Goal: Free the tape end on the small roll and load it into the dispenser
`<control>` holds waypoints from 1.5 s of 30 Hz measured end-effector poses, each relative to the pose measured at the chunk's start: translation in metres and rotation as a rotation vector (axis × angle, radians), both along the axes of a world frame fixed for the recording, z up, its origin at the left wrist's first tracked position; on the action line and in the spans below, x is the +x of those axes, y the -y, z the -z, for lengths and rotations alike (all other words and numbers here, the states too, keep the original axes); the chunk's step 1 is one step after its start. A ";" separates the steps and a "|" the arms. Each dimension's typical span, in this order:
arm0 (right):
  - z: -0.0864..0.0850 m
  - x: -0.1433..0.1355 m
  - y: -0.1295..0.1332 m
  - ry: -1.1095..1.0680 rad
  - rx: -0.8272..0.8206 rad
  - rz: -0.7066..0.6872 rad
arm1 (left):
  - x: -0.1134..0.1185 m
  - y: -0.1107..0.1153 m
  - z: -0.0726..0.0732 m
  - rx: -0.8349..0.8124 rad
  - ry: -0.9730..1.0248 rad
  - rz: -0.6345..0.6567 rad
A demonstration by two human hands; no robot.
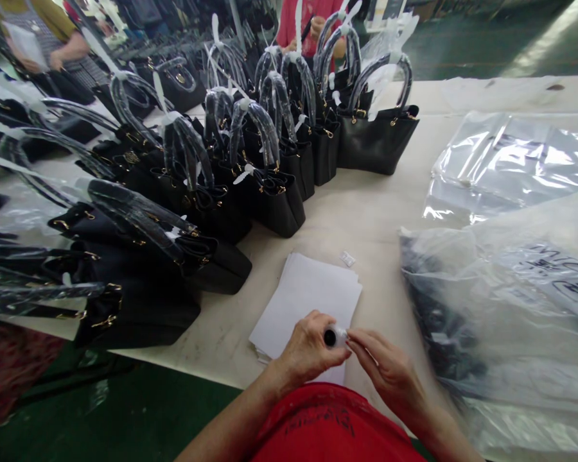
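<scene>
Low in the head view, my left hand (311, 343) is closed around a small whitish object (340, 335) with a dark round end. Its exact kind does not show. My right hand (383, 366) meets it from the right, thumb and fingertips pinched at its edge; what lies between them is too small to make out. Both hands are above the near part of a stack of white paper sheets (308, 292). Just past the stack's far right corner lies a small white packet (347, 258).
Black handbags (370, 144) with plastic-wrapped handles crowd the table's left and far side. At right lie a large filled plastic bag (505, 308) with handwriting and flat clear plastic bags (515, 157). Two people (306, 29) stand beyond. The table edge (183, 371) runs near me.
</scene>
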State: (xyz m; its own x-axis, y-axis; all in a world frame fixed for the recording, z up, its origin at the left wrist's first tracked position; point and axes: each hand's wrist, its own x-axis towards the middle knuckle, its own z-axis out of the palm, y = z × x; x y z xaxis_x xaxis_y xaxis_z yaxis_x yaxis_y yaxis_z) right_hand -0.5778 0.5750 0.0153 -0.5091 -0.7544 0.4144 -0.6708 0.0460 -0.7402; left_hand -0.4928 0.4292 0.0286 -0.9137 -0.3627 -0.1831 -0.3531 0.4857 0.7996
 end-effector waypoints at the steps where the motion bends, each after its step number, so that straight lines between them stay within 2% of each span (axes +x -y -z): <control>1: 0.000 -0.001 0.000 -0.016 -0.001 -0.022 | 0.000 0.000 0.000 -0.006 -0.008 0.003; 8: 0.005 -0.002 0.003 -0.089 0.049 -0.067 | 0.003 0.002 0.003 -0.010 -0.012 0.020; 12: 0.012 0.003 0.006 -0.071 0.050 0.029 | 0.003 0.002 0.003 0.010 -0.009 -0.018; 15: 0.017 0.008 0.007 0.037 0.054 0.130 | 0.003 0.001 0.001 0.045 -0.011 -0.026; 19: 0.016 0.010 0.005 0.390 0.085 0.201 | 0.004 0.001 0.003 0.100 -0.035 -0.030; 23: 0.006 0.006 0.004 0.998 0.092 0.183 | 0.005 0.002 0.004 0.182 -0.066 -0.051; 26: -0.001 0.004 0.006 1.344 0.057 0.156 | 0.006 0.003 0.001 0.324 -0.065 -0.061; 29: -0.007 0.003 0.008 1.546 0.035 0.140 | 0.008 0.005 -0.001 0.494 -0.056 -0.036; 32: -0.009 0.004 0.009 1.624 0.030 0.119 | 0.009 0.007 -0.002 0.575 -0.052 -0.019; 45: -0.005 0.001 0.007 1.665 0.049 0.087 | 0.012 0.010 0.000 0.610 -0.058 0.011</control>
State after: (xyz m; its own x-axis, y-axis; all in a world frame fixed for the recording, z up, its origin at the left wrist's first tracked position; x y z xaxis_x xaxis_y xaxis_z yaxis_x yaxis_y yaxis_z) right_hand -0.5767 0.5677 0.0207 -0.3781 -0.6970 -0.6093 0.8021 0.0820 -0.5916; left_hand -0.4812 0.4190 0.0286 -0.9314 -0.1988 -0.3050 -0.2986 -0.0621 0.9523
